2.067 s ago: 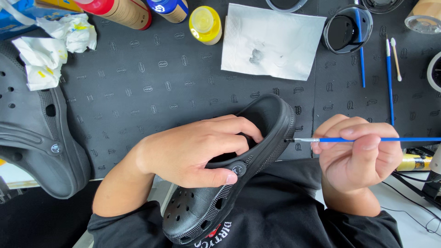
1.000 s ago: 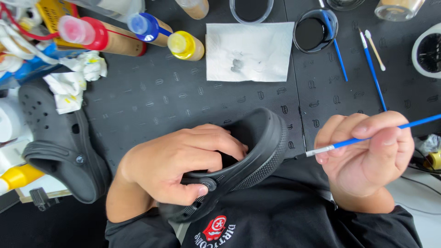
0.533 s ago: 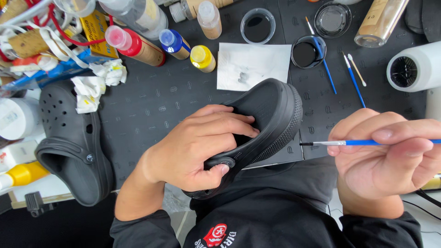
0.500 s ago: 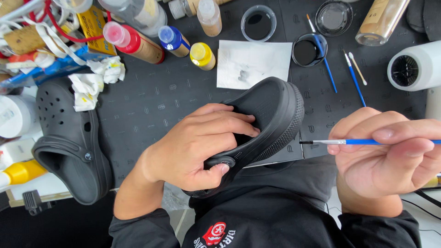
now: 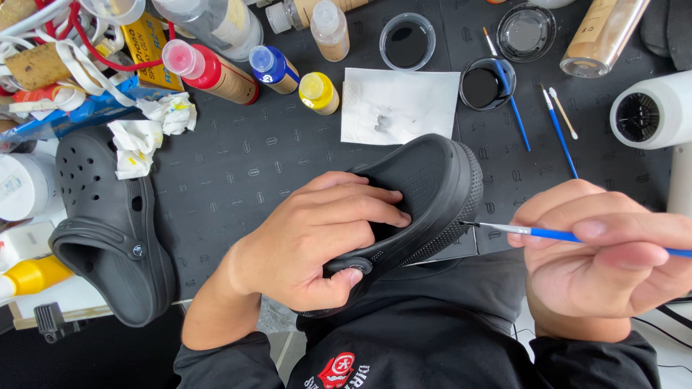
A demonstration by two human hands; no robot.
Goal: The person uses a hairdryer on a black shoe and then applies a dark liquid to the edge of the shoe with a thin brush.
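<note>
both hands are busy over the lap at the near edge of the bench [image 5: 238,166]. left hand [image 5: 317,245] is closed around a black clog [image 5: 425,194], fingers curled into its opening and thumb pressed by the strap rivet on the side, holding the shoe tilted with its sole edge turned toward the right hand. right hand [image 5: 605,259] is pinched shut on a thin blue-handled paintbrush [image 5: 548,233], held nearly level, and the brush tip touches the textured rim of the clog's sole.

well to the left of the left hand a second black clog [image 5: 108,223] lies on the bench, with crumpled, paint-stained paper [image 5: 151,130] just beyond it. beyond the left hand stand paint bottles with a red cap [image 5: 209,68], a blue cap [image 5: 272,66] and a yellow cap [image 5: 317,92]. directly beyond the held clog lies a white sheet [image 5: 400,104] with a grey smudge. beyond the right hand sit small round dishes of black paint [image 5: 481,85], one with a blue brush resting in it, and another blue brush [image 5: 559,133] lies beside them.
</note>
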